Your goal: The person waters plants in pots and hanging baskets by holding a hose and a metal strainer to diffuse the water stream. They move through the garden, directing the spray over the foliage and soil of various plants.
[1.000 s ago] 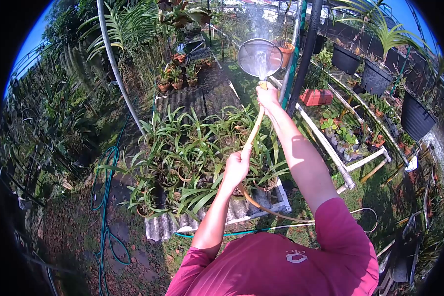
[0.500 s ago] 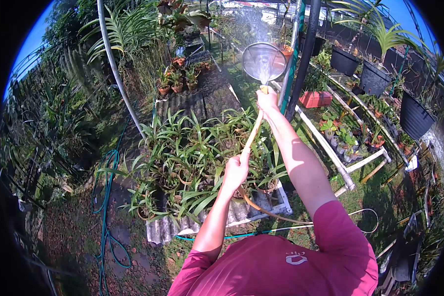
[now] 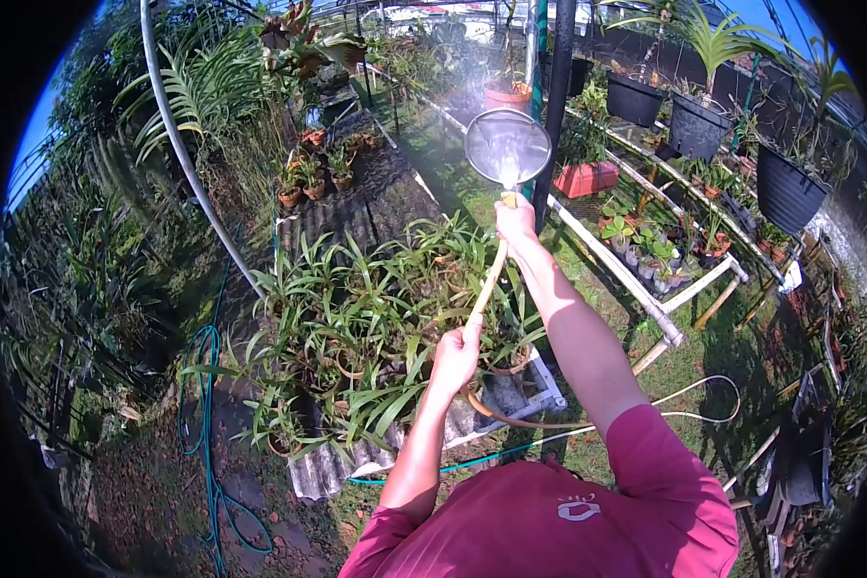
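Note:
A tan hose (image 3: 492, 279) runs up through both of my hands. My left hand (image 3: 453, 361) is closed around it lower down, above the potted plants (image 3: 376, 328). Farther forward, my right hand (image 3: 516, 222) grips the hose near its outlet end. Just beyond that hand is a round, dark-rimmed, see-through disc (image 3: 508, 144) that looks like a mesh strainer. Water jets into the disc from the hose end, and fine spray drifts beyond it. How the disc is attached is hidden. Below my left hand the hose loops away to the right.
Strappy-leaved plants crowd a corrugated bench (image 3: 323, 472) with a white pipe frame. Black hanging pots (image 3: 790, 188) and a red planter (image 3: 586, 179) are at the right. A dark post (image 3: 555, 106) rises beside the disc. A teal hose (image 3: 207, 414) lies on the ground at left.
My view has turned slightly to the right, so the surroundings sit farther left. Both hands keep their hold on the hose, and water still sprays at the disc.

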Demonstrator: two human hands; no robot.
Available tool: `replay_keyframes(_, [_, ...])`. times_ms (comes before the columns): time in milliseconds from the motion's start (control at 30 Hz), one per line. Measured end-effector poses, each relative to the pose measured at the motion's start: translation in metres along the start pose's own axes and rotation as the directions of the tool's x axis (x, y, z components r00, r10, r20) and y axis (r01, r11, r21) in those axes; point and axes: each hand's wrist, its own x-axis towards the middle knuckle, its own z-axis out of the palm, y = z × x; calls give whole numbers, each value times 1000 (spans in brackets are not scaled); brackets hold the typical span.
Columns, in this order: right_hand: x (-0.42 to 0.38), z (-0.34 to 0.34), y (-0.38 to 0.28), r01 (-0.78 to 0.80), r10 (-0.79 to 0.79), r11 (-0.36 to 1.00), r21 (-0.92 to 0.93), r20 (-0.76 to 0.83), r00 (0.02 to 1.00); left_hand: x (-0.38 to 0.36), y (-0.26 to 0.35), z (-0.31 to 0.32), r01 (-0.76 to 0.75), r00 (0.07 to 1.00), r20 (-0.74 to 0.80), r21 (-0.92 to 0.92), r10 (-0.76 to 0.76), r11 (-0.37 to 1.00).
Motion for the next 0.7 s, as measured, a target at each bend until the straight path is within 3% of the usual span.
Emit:
replay_keyframes(67, [-11,-11,2,24,-21,999,25,-97,995,0,-10,6,-10,1000,14,-39,11,999])
replay_keyframes(233, [-4,-49,17,-50,48,998,28,70,996,-8,-14,26,-15,994,108,-59,21,998])
replay_keyframes(333, [-13,-57,13,-19,19,1000,15,-3,1000,-14,-14,34,-18,990,135,-72,28,997])
replay_keyframes(467, [-19,-73,19,-130,130,991,5,78,989,-26,-15,44,-21,986,163,-110,39,994])
replay_keyframes(600, [-27,-78,24,-78,77,995,57,21,997,-35,-11,45,10,987,163,-98,6,995])
replay_keyframes(700, [-27,-81,19,-86,84,996,29,80,993,-47,1,52,-28,986,157,-130,48,991])
